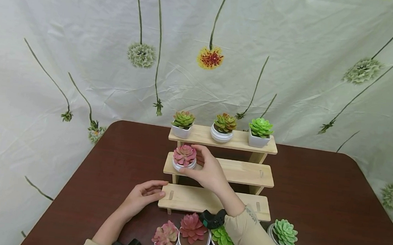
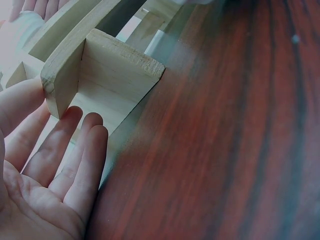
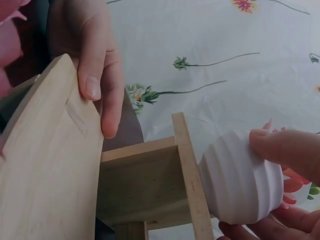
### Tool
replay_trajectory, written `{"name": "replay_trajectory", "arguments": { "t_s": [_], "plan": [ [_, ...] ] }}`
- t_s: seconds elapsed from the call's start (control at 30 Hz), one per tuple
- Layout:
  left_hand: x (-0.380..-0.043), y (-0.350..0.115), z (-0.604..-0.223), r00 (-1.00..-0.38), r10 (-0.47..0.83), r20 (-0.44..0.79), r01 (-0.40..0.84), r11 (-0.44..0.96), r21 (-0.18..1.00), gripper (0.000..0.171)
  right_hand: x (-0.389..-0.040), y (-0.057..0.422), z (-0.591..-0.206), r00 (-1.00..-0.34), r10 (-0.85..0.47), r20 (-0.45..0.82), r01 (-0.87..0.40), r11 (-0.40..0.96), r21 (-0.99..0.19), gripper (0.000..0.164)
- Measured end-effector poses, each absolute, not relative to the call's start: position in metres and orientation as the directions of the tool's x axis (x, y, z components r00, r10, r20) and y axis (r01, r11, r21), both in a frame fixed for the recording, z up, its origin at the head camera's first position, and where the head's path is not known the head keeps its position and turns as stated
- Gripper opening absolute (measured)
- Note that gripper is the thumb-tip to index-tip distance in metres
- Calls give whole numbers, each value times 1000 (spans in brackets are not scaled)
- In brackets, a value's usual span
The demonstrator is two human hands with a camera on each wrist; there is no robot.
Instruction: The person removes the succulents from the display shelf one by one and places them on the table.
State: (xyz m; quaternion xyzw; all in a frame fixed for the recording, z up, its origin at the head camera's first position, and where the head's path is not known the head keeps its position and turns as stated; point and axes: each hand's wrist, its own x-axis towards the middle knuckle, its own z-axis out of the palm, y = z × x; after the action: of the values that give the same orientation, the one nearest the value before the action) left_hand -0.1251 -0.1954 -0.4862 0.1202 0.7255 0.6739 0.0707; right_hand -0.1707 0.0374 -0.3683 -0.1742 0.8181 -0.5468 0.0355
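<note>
Table, R hand w/ pink plant

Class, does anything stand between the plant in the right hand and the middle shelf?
Nothing visible does: the right hand holds the plant at the left end of the middle shelf, with no other plant there.

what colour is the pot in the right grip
The pot is white, best seen in the right wrist view.

A pale, creased cloth printed with long-stemmed flowers hangs behind a dark reddish-brown, wood-grained table, its 2 far corners rounded.
</note>
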Motion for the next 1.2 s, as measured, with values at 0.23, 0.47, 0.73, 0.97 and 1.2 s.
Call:
{"name": "replay_trajectory", "arguments": {
  "t_s": [0.23, 0.47, 0.73, 0.97, 1.2],
  "plan": [
    [-125, -195, -486, -961, 272, 59, 79, 63, 995, 37, -170, 37, -371, -946, -288, 149, -251, 359, -899, 63],
    [-125, -195, -487, -959, 273, 80, 97, 52, 994, 36, -167, 38, -369, -956, -262, 134, -242, 442, -863, 66],
    [-125, -195, -487, -959, 275, 73, 92, 56, 994, 37, -163, 44, -367, -956, -246, 161, -270, 522, -809, 62],
    [-125, -195, -486, -961, 266, 70, 88, 57, 994, 37, -158, 51, -366, -961, -229, 153, -254, 522, -814, 61],
    [-125, -194, -486, -961, 268, 73, 88, 46, 995, 37, -154, 60, -365, -965, -226, 133, -233, 504, -832, 61]
  ]
}}
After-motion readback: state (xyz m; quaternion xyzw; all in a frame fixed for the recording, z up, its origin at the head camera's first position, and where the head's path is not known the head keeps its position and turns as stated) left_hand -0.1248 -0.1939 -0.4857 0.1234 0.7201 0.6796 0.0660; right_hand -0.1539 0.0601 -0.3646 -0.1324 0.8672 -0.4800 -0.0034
